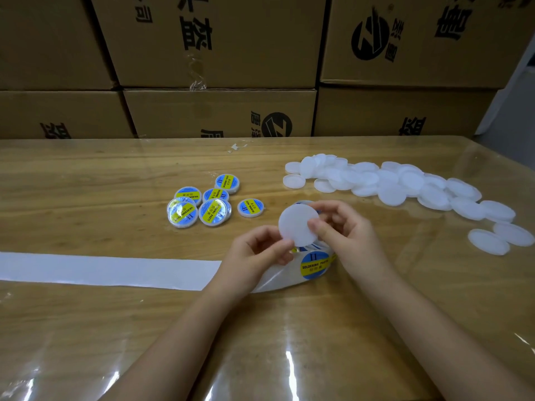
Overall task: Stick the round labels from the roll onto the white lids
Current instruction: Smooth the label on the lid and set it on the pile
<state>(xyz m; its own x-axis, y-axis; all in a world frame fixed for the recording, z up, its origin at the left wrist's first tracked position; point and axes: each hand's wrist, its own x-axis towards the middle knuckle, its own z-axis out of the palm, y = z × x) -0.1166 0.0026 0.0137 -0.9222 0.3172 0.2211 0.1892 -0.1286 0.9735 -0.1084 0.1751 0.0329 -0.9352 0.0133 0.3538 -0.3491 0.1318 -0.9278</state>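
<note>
I hold a bare white lid upright above the label roll. My right hand grips its right edge and my left hand pinches its lower left edge. The roll lies on the table under my hands, with a blue and yellow round label facing me. Its empty white backing strip trails off to the left. A heap of plain white lids spreads across the right side. Several labelled lids lie in a cluster at centre left.
The wooden table is covered with a clear plastic sheet. Stacked cardboard boxes form a wall along its far edge. A scrap of white paper lies near the back edge.
</note>
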